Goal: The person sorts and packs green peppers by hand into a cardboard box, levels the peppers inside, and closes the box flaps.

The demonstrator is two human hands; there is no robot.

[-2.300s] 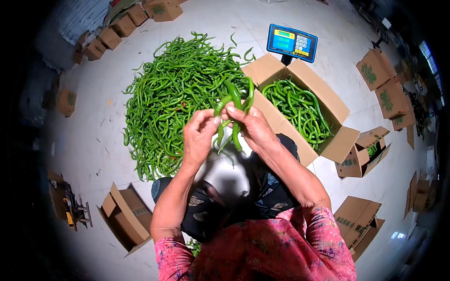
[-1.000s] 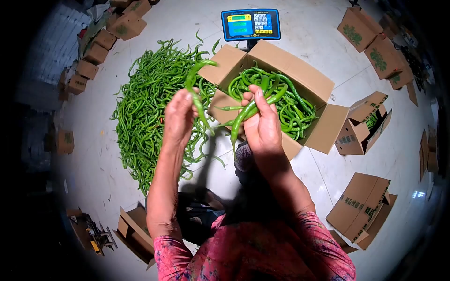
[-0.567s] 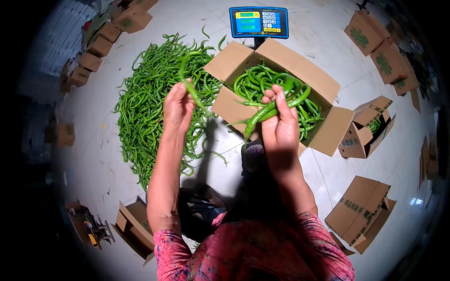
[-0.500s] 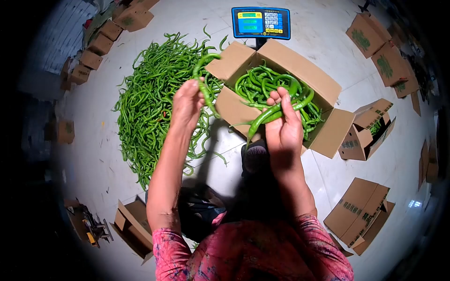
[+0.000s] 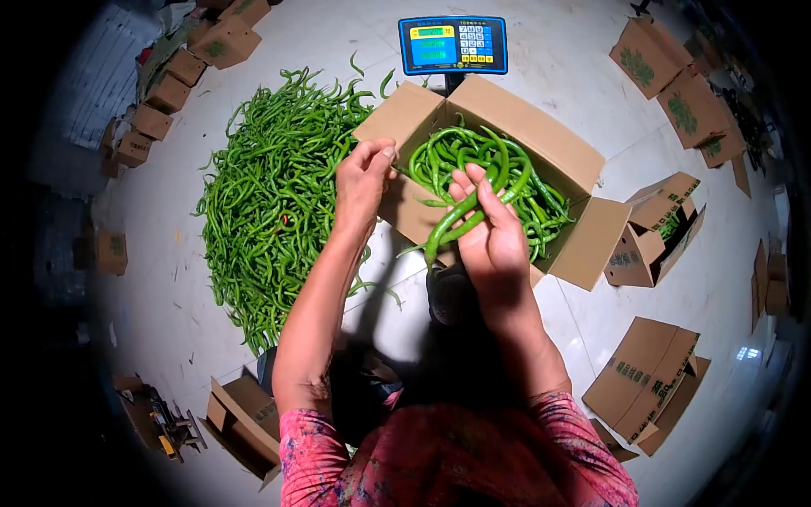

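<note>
Pale floor [image 5: 583,325]; right hand [image 5: 494,245], fingers half-curled round long green peppers [image 5: 443,226] by brown cardboard box's [image 5: 541,127] edge; left hand [image 5: 361,182] pinched, seemingly empty. Gathering, likely; next wants steady grip.

Curved fisheye edges fade to black around a brightly lit floor [image 5: 583,308].

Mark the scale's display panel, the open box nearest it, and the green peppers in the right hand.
Display panel [image 5: 454,46]: head view, middle of its face.
Open box [image 5: 532,131]: head view, inner side of its far wall.
Green peppers [image 5: 450,218] in the right hand [image 5: 494,243]: head view, body of one pepper.
</note>
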